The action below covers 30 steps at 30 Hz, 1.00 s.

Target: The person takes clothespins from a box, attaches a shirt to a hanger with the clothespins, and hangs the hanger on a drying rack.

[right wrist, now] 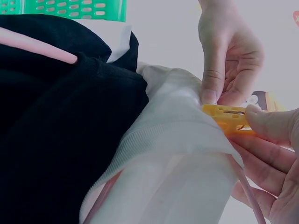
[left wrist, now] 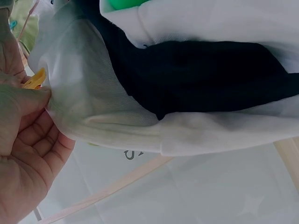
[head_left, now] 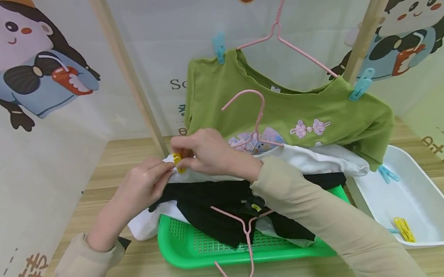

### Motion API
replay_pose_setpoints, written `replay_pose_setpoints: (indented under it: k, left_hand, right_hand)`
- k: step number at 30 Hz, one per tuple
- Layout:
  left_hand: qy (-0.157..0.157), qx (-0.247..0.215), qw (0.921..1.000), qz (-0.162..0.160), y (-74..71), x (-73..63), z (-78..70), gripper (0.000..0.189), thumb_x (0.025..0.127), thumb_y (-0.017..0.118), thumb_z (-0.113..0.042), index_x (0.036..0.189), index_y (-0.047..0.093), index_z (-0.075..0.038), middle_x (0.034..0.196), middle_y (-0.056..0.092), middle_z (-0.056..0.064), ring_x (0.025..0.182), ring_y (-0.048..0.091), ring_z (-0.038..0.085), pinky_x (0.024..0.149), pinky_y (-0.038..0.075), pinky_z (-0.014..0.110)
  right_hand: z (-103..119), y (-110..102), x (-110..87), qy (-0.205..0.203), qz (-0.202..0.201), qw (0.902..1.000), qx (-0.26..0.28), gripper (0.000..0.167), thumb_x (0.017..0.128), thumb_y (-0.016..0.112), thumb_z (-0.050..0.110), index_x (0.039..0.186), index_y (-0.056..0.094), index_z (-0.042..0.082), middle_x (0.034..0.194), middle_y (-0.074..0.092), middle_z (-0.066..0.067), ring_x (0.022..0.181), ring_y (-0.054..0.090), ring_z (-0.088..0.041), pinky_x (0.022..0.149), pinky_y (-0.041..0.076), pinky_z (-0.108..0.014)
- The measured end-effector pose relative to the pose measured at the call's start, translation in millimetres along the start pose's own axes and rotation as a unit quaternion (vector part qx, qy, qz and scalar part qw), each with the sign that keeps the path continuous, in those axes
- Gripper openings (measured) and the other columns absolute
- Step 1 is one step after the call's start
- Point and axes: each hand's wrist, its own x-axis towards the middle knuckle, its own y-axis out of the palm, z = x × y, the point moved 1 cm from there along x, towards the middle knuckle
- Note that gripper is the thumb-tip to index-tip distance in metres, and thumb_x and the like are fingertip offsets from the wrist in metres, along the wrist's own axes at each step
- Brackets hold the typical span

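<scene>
Between thumb and fingers, my right hand (head_left: 213,152) pinches a yellow clothespin (head_left: 179,163) at the left shoulder of a white shirt (head_left: 328,157). My left hand (head_left: 140,184) pinches the shirt's edge right beside the clothespin. In the right wrist view the clothespin (right wrist: 229,120) lies against the white cloth, its spring showing, and a pink hanger runs inside the shirt. That hanger's hook (head_left: 259,108) rises above the shirt's neck. The left wrist view shows the white shoulder (left wrist: 84,84) stretched out from my left fingers; the clothespin's tip is partly hidden there.
A green T-shirt (head_left: 218,98) hangs behind on a pink hanger with blue clothespins (head_left: 362,84). In front, a black garment (head_left: 208,202) with another pink hanger (head_left: 249,243) lies over a green basket (head_left: 177,261). A white tray (head_left: 437,207) at right holds yellow clothespins (head_left: 404,229). Wooden posts (head_left: 127,67) stand behind.
</scene>
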Motion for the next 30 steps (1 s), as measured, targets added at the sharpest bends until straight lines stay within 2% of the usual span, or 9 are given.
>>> replay_pose_setpoints:
  k: [7,10,13,16,19,22,24,26,30]
  left_hand:
    - [-0.002,-0.006,0.9999,0.011,1.4,-0.7,0.4,0.023,0.065,0.074,0.013,0.087,0.066,0.009,0.071,0.062,0.012,0.059,0.056,0.019,0.049,0.05,0.029]
    - [-0.001,-0.009,0.9999,0.009,1.9,-1.4,0.8,0.009,0.082,0.068,0.001,0.087,0.066,0.008,0.072,0.062,0.012,0.06,0.056,0.018,0.049,0.05,0.029]
    - [0.002,-0.009,1.0,0.0,3.0,-1.8,1.6,0.032,0.097,0.051,-0.018,0.085,0.066,0.007,0.071,0.061,0.011,0.06,0.055,0.018,0.048,0.048,0.029]
    - [0.002,-0.01,0.9999,-0.006,4.5,-1.9,2.6,0.048,0.1,0.037,-0.029,0.082,0.065,0.006,0.071,0.061,0.01,0.06,0.054,0.018,0.048,0.048,0.029]
    - [-0.001,-0.014,0.9999,-0.005,5.8,-2.6,4.0,0.049,0.1,0.036,-0.03,0.081,0.064,0.005,0.071,0.062,0.01,0.061,0.055,0.018,0.049,0.048,0.03]
    - [-0.006,-0.018,0.9998,0.002,5.9,-3.6,4.7,0.03,0.097,0.052,-0.017,0.08,0.064,0.005,0.072,0.062,0.01,0.061,0.056,0.018,0.049,0.049,0.031]
    - [-0.01,-0.021,0.9997,0.007,5.7,-3.7,5.2,0.013,0.089,0.063,-0.005,0.08,0.064,0.005,0.072,0.063,0.01,0.061,0.056,0.018,0.05,0.049,0.031]
    - [-0.012,-0.022,0.9996,0.01,5.2,-3.4,5.4,0.007,0.085,0.065,0.0,0.081,0.064,0.005,0.072,0.063,0.01,0.061,0.056,0.018,0.05,0.049,0.03]
    - [-0.01,-0.023,0.9997,0.008,5.2,-2.0,6.3,0.029,0.097,0.051,-0.017,0.08,0.064,0.003,0.071,0.061,0.009,0.06,0.054,0.017,0.049,0.048,0.029]
  right_hand:
    - [-0.7,-0.4,-0.6,0.016,0.015,0.9997,0.011,0.02,0.078,0.075,0.014,0.076,0.056,0.01,0.071,0.067,0.003,0.064,0.061,-0.008,0.055,0.044,-0.021]
    - [-1.1,-0.5,-0.8,0.029,0.034,0.9989,0.012,0.02,0.078,0.076,0.016,0.079,0.056,0.01,0.076,0.069,0.003,0.068,0.064,-0.007,0.057,0.045,-0.02]
    - [-0.9,-0.6,-0.9,0.046,0.053,0.9975,0.005,0.02,0.079,0.075,0.019,0.084,0.059,0.01,0.079,0.07,0.003,0.072,0.064,-0.007,0.06,0.046,-0.021]
    - [0.2,-0.4,-1.7,0.066,0.063,0.9958,-0.003,0.021,0.08,0.075,0.022,0.092,0.062,0.012,0.085,0.071,0.003,0.078,0.065,-0.009,0.062,0.048,-0.024]
    - [1.6,-0.5,-4.1,0.076,0.064,0.995,-0.007,0.03,0.08,0.075,0.024,0.105,0.064,0.012,0.094,0.071,0.001,0.085,0.066,-0.012,0.064,0.05,-0.027]
    - [2.4,-2.1,-6.5,0.077,0.058,0.9952,-0.011,0.038,0.08,0.075,0.026,0.113,0.062,0.011,0.098,0.07,0.0,0.088,0.065,-0.013,0.064,0.051,-0.027]
    - [2.0,-2.9,-7.0,0.075,0.053,0.9958,-0.009,0.039,0.08,0.075,0.026,0.113,0.063,0.01,0.097,0.071,0.0,0.087,0.066,-0.012,0.065,0.05,-0.026]
    - [1.7,-3.0,-6.7,0.073,0.047,0.9962,-0.003,0.036,0.08,0.076,0.027,0.11,0.064,0.011,0.095,0.071,0.0,0.086,0.065,-0.011,0.066,0.05,-0.024]
    - [2.3,0.8,-3.7,0.057,0.034,0.9977,0.017,0.028,0.081,0.075,0.025,0.102,0.067,0.01,0.092,0.071,0.0,0.083,0.065,-0.009,0.067,0.049,-0.019]
